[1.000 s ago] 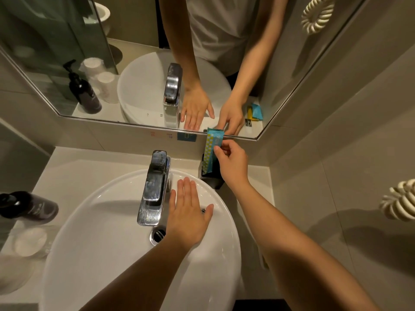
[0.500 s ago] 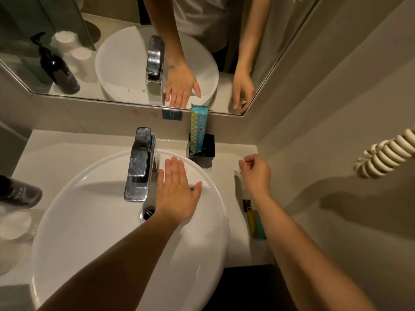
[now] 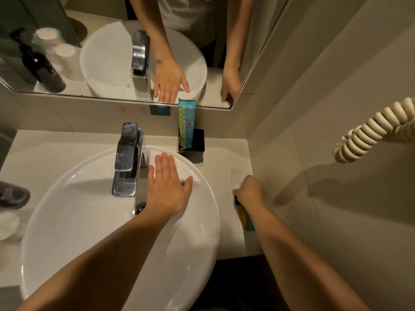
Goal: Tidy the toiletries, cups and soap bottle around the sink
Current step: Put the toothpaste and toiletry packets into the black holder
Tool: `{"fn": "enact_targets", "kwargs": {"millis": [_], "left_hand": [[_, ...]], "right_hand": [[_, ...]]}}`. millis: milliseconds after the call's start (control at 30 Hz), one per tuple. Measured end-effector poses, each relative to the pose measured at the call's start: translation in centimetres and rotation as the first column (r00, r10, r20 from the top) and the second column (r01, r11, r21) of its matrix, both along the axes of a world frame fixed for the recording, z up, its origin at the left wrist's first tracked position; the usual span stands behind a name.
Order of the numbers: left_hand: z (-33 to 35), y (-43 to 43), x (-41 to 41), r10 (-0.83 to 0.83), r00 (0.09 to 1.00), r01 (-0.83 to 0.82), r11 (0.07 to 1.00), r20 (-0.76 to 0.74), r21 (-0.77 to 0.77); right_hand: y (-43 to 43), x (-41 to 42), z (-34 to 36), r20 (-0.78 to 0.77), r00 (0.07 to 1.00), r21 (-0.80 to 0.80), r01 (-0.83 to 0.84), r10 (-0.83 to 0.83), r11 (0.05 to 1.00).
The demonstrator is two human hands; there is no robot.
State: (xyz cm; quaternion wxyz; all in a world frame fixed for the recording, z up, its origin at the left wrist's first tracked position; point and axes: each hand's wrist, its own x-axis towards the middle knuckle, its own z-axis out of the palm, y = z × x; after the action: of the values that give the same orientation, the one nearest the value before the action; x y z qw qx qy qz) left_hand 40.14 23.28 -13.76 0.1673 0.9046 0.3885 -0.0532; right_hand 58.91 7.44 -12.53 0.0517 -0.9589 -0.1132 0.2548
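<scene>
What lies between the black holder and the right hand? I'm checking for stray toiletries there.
Head view: only bare counter between the black holder and the right hand.

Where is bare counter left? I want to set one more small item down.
The back-left counter between faucet and wall is bare, as is the strip between black holder and right hand. Crowded: the left edge with dark bottle and cup, and the packets under the right forearm.

Bathroom, likely hotel type. Evidence: round white basin (image 3: 89, 221) set on a pale counter (image 3: 226, 158); chrome tap (image 3: 128, 160) at the basin's back edge; wall mirror (image 3: 107, 52) above; tiled walls (image 3: 336, 75); coiled cord (image 3: 370, 131) on the right wall.
</scene>
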Motion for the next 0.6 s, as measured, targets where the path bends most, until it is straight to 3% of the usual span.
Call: {"fn": "enact_targets", "kwargs": {"millis": [300, 600], "left_hand": [[-0.2, 0.0, 0.1, -0.001, 1.000, 0.001, 1.000, -0.002, 0.008], [-0.3, 0.0, 0.0, -0.008, 1.000, 0.008, 1.000, 0.001, 0.007]], "right_hand": [[-0.7, 0.9, -0.5, -0.111, 0.989, 0.218, 0.116, -0.094, 0.969], [1.2, 1.5, 5.1, -0.123, 0.990, 0.609, 0.134, -0.074, 0.782]]}}
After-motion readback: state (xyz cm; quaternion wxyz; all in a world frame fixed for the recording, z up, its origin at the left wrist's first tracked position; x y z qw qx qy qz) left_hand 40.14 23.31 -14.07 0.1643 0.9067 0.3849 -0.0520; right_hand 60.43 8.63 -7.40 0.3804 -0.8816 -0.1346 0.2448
